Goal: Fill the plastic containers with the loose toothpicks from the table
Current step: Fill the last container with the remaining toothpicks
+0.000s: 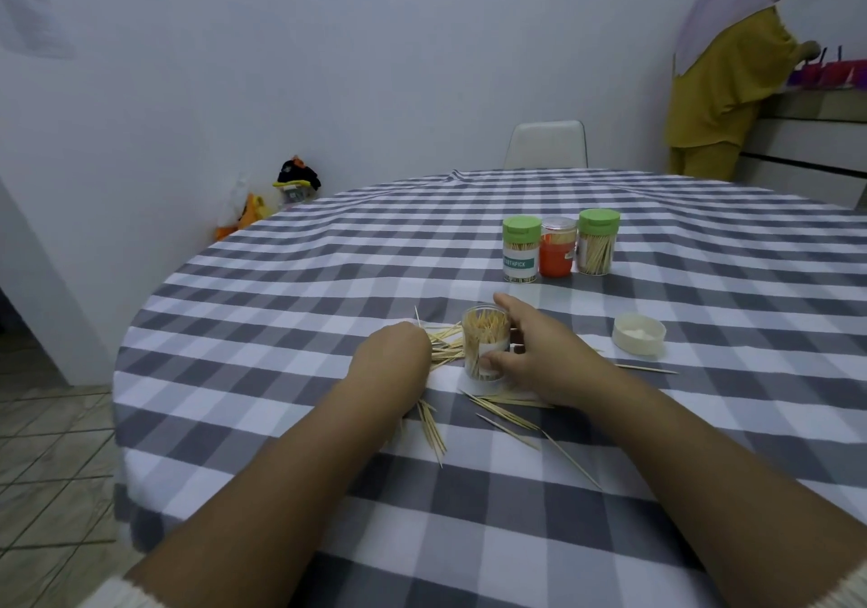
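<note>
Checked tablecloth (281,326), right hand (539,354) gripping open container (485,349), left hand (394,349) over toothpicks (445,347)

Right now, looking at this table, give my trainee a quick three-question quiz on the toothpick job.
1. True or false: the open container already holds toothpicks.
2. Which hand grips the open container? A) left hand B) right hand
3. How many closed containers stand at the back of the table, and what lies apart to the right of the open one?

Key
1. True.
2. B; the left hand rests on loose toothpicks.
3. Three: two green-lidded containers and an orange container. A white lid lies apart.
</note>
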Demonstrator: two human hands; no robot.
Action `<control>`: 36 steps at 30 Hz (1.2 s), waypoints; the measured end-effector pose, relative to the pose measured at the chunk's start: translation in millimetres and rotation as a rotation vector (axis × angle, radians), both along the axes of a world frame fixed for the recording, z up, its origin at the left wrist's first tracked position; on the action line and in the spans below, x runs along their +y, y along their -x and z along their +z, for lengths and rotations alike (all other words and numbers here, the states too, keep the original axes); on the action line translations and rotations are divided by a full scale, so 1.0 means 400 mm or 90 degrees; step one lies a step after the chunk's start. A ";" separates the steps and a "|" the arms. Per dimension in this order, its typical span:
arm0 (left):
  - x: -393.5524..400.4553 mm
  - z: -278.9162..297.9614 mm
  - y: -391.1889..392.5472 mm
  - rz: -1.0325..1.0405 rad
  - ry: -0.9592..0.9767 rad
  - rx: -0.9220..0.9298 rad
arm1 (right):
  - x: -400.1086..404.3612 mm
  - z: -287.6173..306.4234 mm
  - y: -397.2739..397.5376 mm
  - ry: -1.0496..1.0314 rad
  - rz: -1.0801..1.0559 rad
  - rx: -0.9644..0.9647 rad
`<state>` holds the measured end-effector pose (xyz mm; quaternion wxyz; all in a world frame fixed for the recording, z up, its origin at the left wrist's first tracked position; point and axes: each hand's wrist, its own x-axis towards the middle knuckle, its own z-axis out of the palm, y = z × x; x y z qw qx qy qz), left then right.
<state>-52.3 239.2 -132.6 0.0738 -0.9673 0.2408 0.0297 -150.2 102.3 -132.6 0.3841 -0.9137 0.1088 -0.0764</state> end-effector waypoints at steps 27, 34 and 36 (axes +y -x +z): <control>-0.035 0.057 -0.009 0.031 1.285 0.457 | -0.002 -0.001 0.001 -0.006 0.001 0.015; -0.053 0.056 -0.008 -0.003 1.360 0.563 | 0.000 -0.002 -0.002 -0.008 0.001 0.007; -0.066 0.044 -0.001 -0.010 1.338 0.578 | 0.000 -0.004 -0.003 -0.010 -0.001 0.002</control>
